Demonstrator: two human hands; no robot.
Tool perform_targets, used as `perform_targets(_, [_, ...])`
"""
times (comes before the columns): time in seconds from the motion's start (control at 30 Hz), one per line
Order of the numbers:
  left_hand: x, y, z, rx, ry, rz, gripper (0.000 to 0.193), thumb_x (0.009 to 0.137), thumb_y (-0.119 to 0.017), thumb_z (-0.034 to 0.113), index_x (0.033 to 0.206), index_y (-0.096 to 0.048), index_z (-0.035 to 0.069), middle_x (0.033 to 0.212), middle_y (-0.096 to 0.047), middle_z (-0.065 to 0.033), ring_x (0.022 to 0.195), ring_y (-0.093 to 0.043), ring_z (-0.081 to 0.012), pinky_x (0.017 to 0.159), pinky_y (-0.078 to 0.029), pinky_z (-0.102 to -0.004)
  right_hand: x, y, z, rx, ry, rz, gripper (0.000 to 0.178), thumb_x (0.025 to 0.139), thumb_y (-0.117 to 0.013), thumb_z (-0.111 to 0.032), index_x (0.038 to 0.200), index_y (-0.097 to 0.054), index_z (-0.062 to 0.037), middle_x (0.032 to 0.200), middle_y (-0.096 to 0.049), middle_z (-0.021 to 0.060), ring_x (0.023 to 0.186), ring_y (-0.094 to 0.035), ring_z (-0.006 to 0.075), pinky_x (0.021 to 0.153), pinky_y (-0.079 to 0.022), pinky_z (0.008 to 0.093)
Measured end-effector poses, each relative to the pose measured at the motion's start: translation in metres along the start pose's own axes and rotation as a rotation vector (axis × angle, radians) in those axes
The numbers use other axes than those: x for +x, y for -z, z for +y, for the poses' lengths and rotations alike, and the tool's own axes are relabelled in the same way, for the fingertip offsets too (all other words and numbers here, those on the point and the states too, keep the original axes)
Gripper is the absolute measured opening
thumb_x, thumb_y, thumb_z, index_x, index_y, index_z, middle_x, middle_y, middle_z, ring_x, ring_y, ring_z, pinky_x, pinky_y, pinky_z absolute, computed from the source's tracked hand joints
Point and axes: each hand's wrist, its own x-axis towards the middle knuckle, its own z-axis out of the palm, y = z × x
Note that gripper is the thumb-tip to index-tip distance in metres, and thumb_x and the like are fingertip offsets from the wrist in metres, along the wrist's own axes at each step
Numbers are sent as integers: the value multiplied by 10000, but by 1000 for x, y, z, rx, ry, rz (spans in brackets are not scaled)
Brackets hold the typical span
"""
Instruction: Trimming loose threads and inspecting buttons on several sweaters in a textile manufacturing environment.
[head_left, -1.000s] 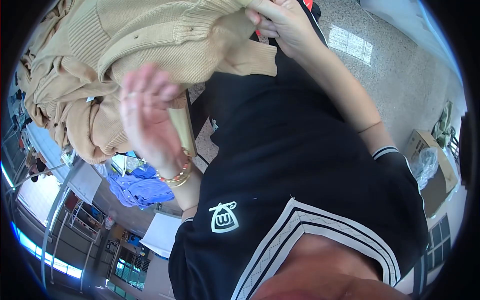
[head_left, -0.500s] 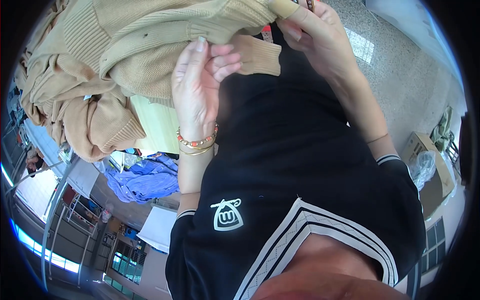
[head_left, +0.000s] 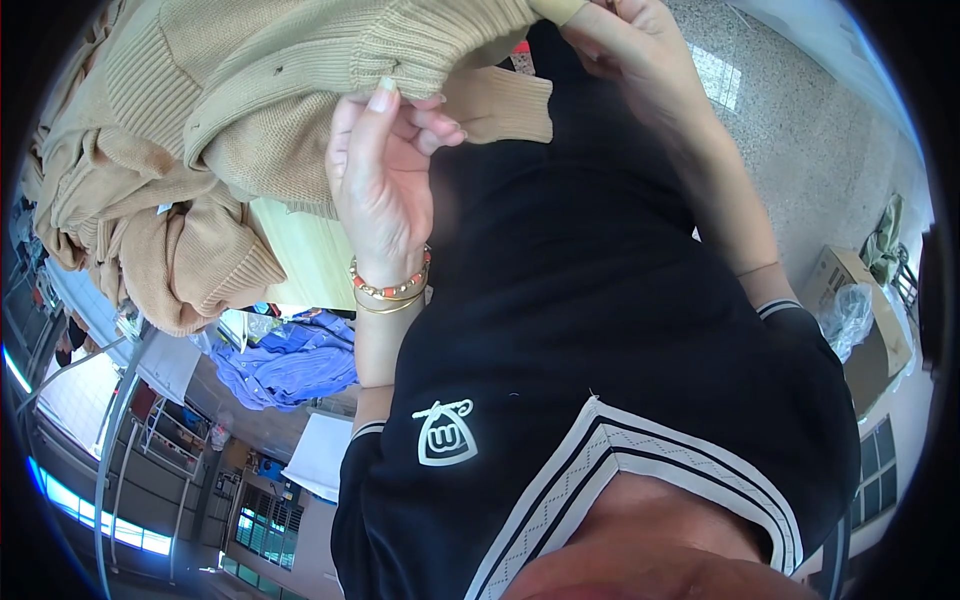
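A tan knitted cardigan (head_left: 280, 110) with a ribbed front band spreads across the upper left, its near end drawn out over my lap. Small dark buttonholes dot the band. My left hand (head_left: 385, 170) pinches the band's lower edge between thumb and fingers, close by one buttonhole. On the right, my right hand (head_left: 640, 60) grips the band's far end at the top of the view; a tan wrap covers its thumb, and its fingertips are partly cut off. Below the band, between the hands, hangs a ribbed cuff (head_left: 515, 105).
More tan knitwear (head_left: 190, 260) lies heaped at the left on a pale yellow-green surface (head_left: 300, 250). Beneath are blue-purple garments (head_left: 285, 360). A cardboard box (head_left: 865, 310) with clear plastic stands at right on the speckled floor (head_left: 810, 140).
The cardigan and both hands have shifted slightly up and left in view. My left thumb now sits nearer a buttonhole, and the band between my hands looks more stretched out.
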Motion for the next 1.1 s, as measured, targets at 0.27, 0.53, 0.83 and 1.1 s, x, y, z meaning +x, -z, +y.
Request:
perform_targets(0.27, [0,-11,-1,289,-266,-4,126,977,-569,84,1050,-586,-17,880,-683,-138,714,-669,-181,685,-585,-346,2,-6,-1,-648,979,-48,331,958,-623,-118,1258,-535,-8,1035,-633,101,807,-601,130,703,-479,252])
perform_targets(0.53, [-2,-9,-5,365,-316,-25,146,984,-547,60,1096,-578,-28,941,-674,-151,742,-658,-204,701,-581,-344,20,-12,13,-1098,1611,158,387,788,-778,-211,1142,-689,-80,880,-638,64,680,-606,212,582,-489,300])
perform_targets(0.83, [-3,-10,-5,386,-315,-32,160,972,-564,44,1111,-589,-32,962,-679,-135,754,-663,-195,693,-576,-311,32,-11,20,-983,1717,144,351,778,-782,-207,1103,-715,-93,797,-602,43,657,-586,184,557,-467,286])
perform_targets(1.1, [-3,-11,-6,400,-303,-25,185,968,-569,45,1137,-591,-26,990,-683,-126,753,-660,-180,700,-571,-292,29,-10,22,-998,1681,133,347,775,-790,-197,1097,-718,-91,784,-600,33,640,-576,176,541,-452,281])
